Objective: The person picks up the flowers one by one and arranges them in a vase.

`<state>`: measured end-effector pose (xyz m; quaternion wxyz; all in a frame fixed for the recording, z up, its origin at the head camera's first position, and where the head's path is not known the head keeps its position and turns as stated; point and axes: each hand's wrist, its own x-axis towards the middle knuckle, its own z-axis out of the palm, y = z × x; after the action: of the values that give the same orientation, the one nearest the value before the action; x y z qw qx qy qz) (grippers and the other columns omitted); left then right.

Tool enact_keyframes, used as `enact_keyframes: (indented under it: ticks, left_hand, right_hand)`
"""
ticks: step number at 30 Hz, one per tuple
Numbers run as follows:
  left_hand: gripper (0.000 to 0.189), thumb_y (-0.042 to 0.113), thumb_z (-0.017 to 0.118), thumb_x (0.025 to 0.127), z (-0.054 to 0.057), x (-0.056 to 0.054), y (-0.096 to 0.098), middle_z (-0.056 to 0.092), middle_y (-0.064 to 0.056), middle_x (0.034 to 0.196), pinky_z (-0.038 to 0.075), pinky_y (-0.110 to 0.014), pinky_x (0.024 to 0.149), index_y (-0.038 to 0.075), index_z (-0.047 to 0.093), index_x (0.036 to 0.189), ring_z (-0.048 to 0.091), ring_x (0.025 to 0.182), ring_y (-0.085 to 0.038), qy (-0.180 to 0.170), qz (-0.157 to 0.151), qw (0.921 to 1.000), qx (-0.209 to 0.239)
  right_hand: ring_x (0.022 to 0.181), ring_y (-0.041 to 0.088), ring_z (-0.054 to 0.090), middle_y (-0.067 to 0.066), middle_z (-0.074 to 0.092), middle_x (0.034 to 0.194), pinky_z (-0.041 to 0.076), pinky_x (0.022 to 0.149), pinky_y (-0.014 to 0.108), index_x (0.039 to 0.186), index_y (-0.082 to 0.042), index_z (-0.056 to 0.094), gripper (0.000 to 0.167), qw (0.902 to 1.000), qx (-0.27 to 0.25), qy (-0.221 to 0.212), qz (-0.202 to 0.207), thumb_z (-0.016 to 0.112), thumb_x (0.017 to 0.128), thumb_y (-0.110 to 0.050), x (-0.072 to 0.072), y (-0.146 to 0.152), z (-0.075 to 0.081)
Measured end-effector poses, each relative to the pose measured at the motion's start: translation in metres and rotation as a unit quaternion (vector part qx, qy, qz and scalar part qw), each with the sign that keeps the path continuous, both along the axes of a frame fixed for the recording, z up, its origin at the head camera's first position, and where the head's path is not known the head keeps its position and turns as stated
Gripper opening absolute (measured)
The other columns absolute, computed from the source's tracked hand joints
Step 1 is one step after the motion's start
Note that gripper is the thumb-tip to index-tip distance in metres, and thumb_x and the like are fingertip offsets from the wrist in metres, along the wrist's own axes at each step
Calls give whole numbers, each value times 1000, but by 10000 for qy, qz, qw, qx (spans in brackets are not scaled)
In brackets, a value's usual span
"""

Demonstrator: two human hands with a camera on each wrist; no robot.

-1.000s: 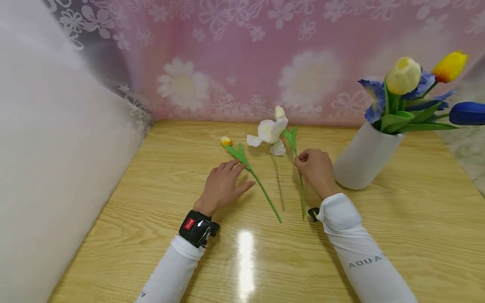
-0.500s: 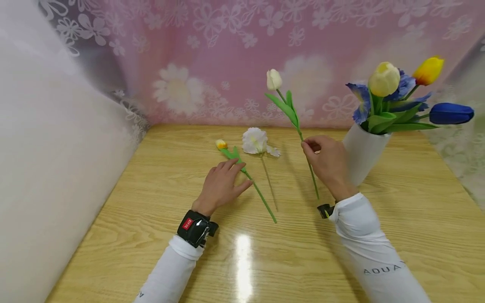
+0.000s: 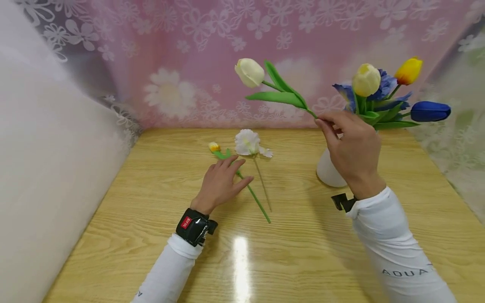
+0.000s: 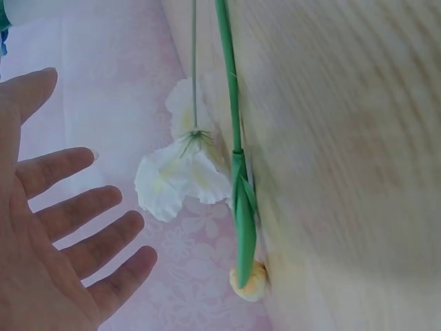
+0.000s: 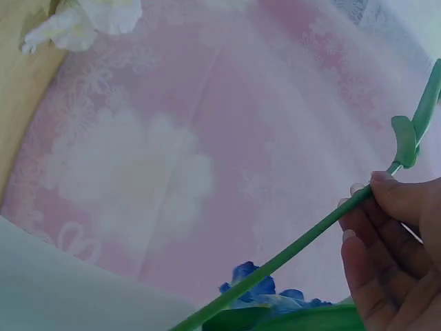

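Note:
Between thumb and fingers my right hand point(image 3: 354, 149) pinches the stem of a white tulip point(image 3: 250, 73), lifted off the table and tilted with its bloom to the left. In the right wrist view the green stem point(image 5: 289, 252) slants down past the vase. My left hand point(image 3: 219, 183) hovers with spread, relaxed fingers over a yellow-orange tulip point(image 3: 214, 147) lying on the table; the left wrist view shows a gap between fingers and stem. Beside it lies a white iris-like flower point(image 3: 247, 142) on a thin stem. Partly behind my right hand stands a white vase point(image 3: 329, 170).
The vase holds a cream tulip point(image 3: 366, 80), a yellow-red tulip point(image 3: 409, 71), a blue tulip point(image 3: 430, 111) and blue ruffled flowers point(image 3: 384, 86). A pink floral curtain point(image 3: 212, 84) hangs along the back of the wooden table point(image 3: 295, 252). A white wall point(image 3: 49, 147) borders the left.
My right hand has picked the white tulip up off the table, raised it and moved right toward the vase, tipping it leftward. The left hand has stayed nearly still over the yellow-orange tulip.

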<state>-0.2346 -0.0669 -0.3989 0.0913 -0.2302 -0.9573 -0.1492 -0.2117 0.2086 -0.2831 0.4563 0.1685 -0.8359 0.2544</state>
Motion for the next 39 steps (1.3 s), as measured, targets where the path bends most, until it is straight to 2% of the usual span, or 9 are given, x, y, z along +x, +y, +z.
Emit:
enact_keyframes:
  ticks: [2, 4, 9, 10, 14, 22, 27, 34, 39]
  left_hand:
    - [60, 56, 51, 93, 2, -1, 1, 45, -10, 143, 39, -51, 97, 15, 54, 136, 45, 126, -30, 84, -45, 10000, 28]
    - [58, 55, 52, 93, 4, -2, 2, 45, -10, 142, 40, -52, 96, 15, 54, 136, 46, 125, -30, 216, -95, 9997, 55]
    - [56, 54, 52, 93, 11, -5, 4, 45, -10, 142, 40, -54, 94, 17, 55, 135, 46, 124, -30, 301, -124, 9994, 72]
    - [56, 54, 52, 93, 11, -5, 4, 45, -10, 142, 40, -54, 94, 17, 55, 135, 46, 124, -30, 289, -120, 9995, 78]
    - [56, 54, 52, 94, 11, -6, 3, 45, -10, 142, 40, -54, 95, 16, 55, 135, 46, 124, -31, 262, -124, 9995, 78]
    - [56, 53, 52, 94, 9, -8, 3, 45, -10, 142, 40, -53, 95, 16, 55, 135, 46, 123, -31, 234, -141, 9996, 54]
    - [56, 53, 53, 94, 8, -8, 4, 45, -10, 142, 40, -52, 94, 16, 55, 135, 47, 123, -31, 226, -150, 9996, 12]
    - [56, 54, 52, 94, 5, -10, 4, 46, -10, 141, 40, -52, 95, 16, 56, 135, 47, 122, -31, 220, -121, 9997, 7]
    - [57, 55, 52, 94, 4, -11, 5, 46, -10, 141, 40, -53, 94, 16, 56, 135, 47, 123, -32, 191, -157, 9997, 1]
  right_hand:
    - [70, 30, 67, 12, 71, 89, 50, 59, 45, 95, -3, 75, 15, 9998, -111, 191, 8, 71, 88, -16, 0, 0, 5]
    - [70, 29, 66, 12, 71, 88, 49, 61, 35, 94, -3, 76, 17, 9993, -132, 356, -2, 71, 88, -18, 0, 1, 8]
    - [71, 26, 64, 13, 70, 87, 39, 65, 20, 93, -1, 76, 22, 9979, -210, 604, -43, 69, 90, -22, 0, 6, 17]
    - [70, 26, 63, 14, 70, 87, 39, 65, 20, 93, -1, 76, 24, 9976, -242, 643, -39, 69, 90, -23, -1, 7, 19]
    - [74, 27, 64, 14, 71, 87, 39, 71, 13, 90, 1, 76, 20, 9943, -706, 794, 105, 72, 87, -19, -3, 9, 25]
    - [78, 25, 66, 14, 71, 85, 48, 81, 19, 87, 3, 76, 21, 9873, -1216, 1003, 191, 74, 86, -18, -9, 16, 28]
    - [79, 13, 65, 13, 72, 83, 49, 79, 20, 84, 1, 77, 20, 9794, -1625, 1193, 86, 76, 84, -19, -10, 19, 29]
    - [74, 11, 65, 14, 71, 78, 49, 77, 19, 79, 3, 76, 13, 9654, -2114, 1528, 56, 80, 79, -10, -10, 19, 31]
    - [71, 6, 61, 17, 70, 78, 46, 74, 16, 79, 5, 75, 14, 9652, -2086, 1575, -50, 78, 80, -9, -9, 20, 30]
